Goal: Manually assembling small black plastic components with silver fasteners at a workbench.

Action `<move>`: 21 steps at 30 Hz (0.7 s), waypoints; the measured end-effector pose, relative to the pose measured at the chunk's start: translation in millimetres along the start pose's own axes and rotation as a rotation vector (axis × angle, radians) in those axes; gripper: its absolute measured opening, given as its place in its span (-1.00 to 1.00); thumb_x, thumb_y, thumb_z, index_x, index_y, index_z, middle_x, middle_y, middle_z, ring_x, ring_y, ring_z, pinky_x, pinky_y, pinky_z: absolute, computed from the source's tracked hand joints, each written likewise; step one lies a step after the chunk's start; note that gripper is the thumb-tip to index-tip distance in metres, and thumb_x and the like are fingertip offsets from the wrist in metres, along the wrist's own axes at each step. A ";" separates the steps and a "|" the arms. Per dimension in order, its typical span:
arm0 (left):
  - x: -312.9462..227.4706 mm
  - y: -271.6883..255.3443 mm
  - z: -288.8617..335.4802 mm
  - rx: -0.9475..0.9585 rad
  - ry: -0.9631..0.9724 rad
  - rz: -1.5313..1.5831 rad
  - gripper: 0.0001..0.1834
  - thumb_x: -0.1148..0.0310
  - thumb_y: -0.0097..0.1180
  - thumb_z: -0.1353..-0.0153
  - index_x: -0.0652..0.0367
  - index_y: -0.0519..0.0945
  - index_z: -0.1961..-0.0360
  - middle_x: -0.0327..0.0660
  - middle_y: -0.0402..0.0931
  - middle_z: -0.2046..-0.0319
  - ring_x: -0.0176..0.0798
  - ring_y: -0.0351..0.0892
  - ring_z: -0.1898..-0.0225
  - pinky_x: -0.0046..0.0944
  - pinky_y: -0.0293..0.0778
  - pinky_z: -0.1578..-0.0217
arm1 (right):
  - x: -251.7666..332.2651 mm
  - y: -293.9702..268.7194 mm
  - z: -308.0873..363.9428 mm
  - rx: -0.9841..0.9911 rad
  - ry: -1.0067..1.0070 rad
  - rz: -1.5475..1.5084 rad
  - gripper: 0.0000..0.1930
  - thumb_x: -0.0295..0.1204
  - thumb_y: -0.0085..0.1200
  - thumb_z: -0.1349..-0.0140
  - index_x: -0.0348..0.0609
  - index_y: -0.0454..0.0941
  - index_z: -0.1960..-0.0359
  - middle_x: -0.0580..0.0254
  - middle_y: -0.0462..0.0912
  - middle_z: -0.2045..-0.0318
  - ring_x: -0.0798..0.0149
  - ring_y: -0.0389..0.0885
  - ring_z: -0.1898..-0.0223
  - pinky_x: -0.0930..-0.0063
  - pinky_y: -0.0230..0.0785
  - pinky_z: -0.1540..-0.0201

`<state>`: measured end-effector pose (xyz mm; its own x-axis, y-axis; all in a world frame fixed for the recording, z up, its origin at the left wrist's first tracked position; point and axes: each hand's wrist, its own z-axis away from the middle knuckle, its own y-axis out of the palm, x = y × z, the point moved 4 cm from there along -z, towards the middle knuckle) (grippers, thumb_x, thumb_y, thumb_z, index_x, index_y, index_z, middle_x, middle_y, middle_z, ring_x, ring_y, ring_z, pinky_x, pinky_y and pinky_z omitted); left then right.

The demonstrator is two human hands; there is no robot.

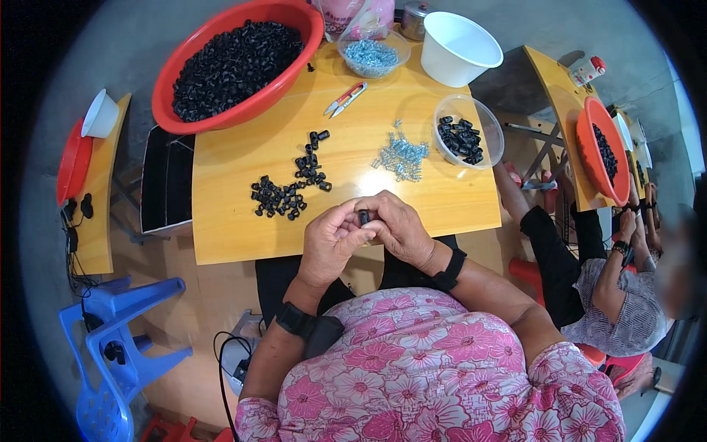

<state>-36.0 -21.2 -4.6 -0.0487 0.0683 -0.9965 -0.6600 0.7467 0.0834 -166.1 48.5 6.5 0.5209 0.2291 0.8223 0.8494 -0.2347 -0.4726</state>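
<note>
At frame centre our left hand [333,243] and right hand [398,230] pinch one small black piece [364,216] (mid-assembly, we judge), needing a spring [401,156] next.

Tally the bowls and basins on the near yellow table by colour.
Red basin of black parts: 1
White bowl, nothing visible inside: 1
Clear bowls: 2, one with metal springs, one with black parts
Total: 4

A pink floral short-sleeved top [442,368] is worn, with black bands just behind the left hand [331,243] and right hand [398,228].
</note>
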 end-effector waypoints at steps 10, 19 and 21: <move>-13.4 5.6 -0.8 -0.034 -0.028 -0.185 -0.60 0.57 0.18 -0.09 0.32 0.54 -0.01 -0.43 0.36 0.41 -0.58 0.32 0.40 -0.59 0.32 0.35 | 31.2 -12.8 -16.0 -0.017 0.154 0.001 -0.84 -0.41 0.11 -0.03 -0.23 0.58 0.38 -0.09 0.56 0.46 -0.05 0.54 0.36 0.28 0.42 0.24; -2.0 0.2 5.2 -0.021 -0.051 -0.155 -0.50 0.64 0.15 -0.08 0.23 0.51 -0.11 -0.34 0.50 0.34 -0.55 0.46 0.33 -0.56 0.44 0.26 | 7.8 -101.7 2.4 -0.484 -0.016 0.363 -0.64 -0.70 0.16 -0.06 -0.23 0.49 0.07 0.16 0.56 0.34 0.31 0.59 0.36 0.52 0.46 0.25; -3.0 2.1 4.3 0.000 -0.070 -0.149 -0.54 0.62 0.14 -0.11 0.25 0.52 -0.09 -0.33 0.53 0.32 -0.55 0.47 0.32 -0.54 0.44 0.24 | -0.5 -128.5 2.7 -0.583 0.008 0.496 -0.63 -0.69 0.19 -0.03 -0.23 0.49 0.07 0.20 0.56 0.37 0.35 0.58 0.38 0.52 0.46 0.27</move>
<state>-34.0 -17.1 -1.4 0.1018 0.0026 -0.9948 -0.6562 0.7518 -0.0652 -275.3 81.1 65.9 0.8271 -0.0392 0.5607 0.3328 -0.7697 -0.5448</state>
